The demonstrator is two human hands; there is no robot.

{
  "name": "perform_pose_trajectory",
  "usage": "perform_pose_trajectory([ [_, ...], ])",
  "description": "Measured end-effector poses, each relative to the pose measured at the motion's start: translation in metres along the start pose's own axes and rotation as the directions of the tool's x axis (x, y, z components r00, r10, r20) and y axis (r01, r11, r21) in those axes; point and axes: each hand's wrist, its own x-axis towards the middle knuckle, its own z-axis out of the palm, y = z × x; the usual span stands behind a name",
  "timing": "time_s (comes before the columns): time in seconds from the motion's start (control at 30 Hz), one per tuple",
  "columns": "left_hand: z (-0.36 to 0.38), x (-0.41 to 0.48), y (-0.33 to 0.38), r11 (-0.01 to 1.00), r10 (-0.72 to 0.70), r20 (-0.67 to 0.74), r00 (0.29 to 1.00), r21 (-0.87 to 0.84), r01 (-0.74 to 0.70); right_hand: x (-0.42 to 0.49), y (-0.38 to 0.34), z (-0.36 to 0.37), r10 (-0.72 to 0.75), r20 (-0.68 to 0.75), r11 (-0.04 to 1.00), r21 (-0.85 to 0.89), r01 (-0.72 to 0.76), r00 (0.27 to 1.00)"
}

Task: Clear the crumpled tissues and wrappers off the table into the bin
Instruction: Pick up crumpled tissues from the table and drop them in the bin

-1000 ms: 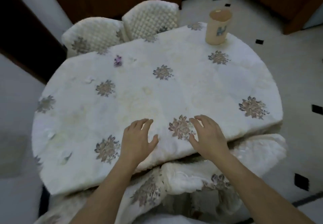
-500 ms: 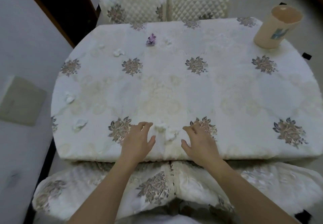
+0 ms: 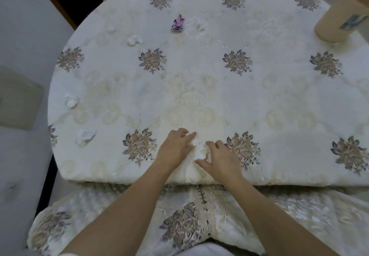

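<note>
Both hands are now closing in on the crumpled white tissue (image 3: 199, 149) near the table's (image 3: 279, 100) front edge, where half a second ago they were lying apart. The left hand (image 3: 175, 149) is touching it with curled fingers; the right hand (image 3: 220, 158) is cupping it, half open. The beige plastic bin (image 3: 339, 20) is standing at the table's far right corner.
</note>
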Motion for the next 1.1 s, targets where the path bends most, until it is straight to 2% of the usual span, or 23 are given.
perform_pose_trajectory([
  [0.27, 0.003, 0.006, 0.0, 1.0, 0.005, -0.006, 1.0, 0.004, -0.005, 0.008, -0.01, 0.017, -0.147, -0.132, 0.986, -0.096, 0.135, 0.98],
  [0.43, -0.004, 0.003, -0.002, 0.983, -0.172, -0.074, 0.982, -0.074, 0.167, 0.003, -0.006, 0.024, -0.245, -0.152, 0.967, -0.107, 0.231, 0.957],
  [0.5, -0.01, -0.001, -0.005, 0.965, -0.235, -0.123, 0.964, -0.148, 0.216, 0.001, -0.005, 0.022, -0.213, -0.139, 0.977, -0.054, 0.208, 0.967],
  [0.63, -0.025, -0.014, -0.007, 0.913, -0.326, -0.17, 0.93, -0.312, 0.263, 0.004, -0.008, 0.005, -0.054, -0.086, 0.991, 0.121, 0.064, 0.995],
  [0.77, -0.042, -0.025, -0.005, 0.867, -0.391, -0.153, 0.907, -0.392, 0.308, 0.01, -0.014, -0.024, -0.033, -0.14, 0.989, 0.138, 0.053, 0.99],
  [0.87, -0.06, -0.036, 0.005, 0.787, -0.437, -0.182, 0.881, -0.552, 0.276, 0.014, -0.025, -0.052, -0.035, -0.183, 0.978, 0.194, 0.071, 0.982],
  [1.1, -0.111, -0.062, 0.036, 0.777, -0.394, -0.372, 0.84, -0.623, 0.089, 0.014, -0.053, -0.119, -0.027, -0.324, 0.943, 0.305, 0.131, 0.946],
])
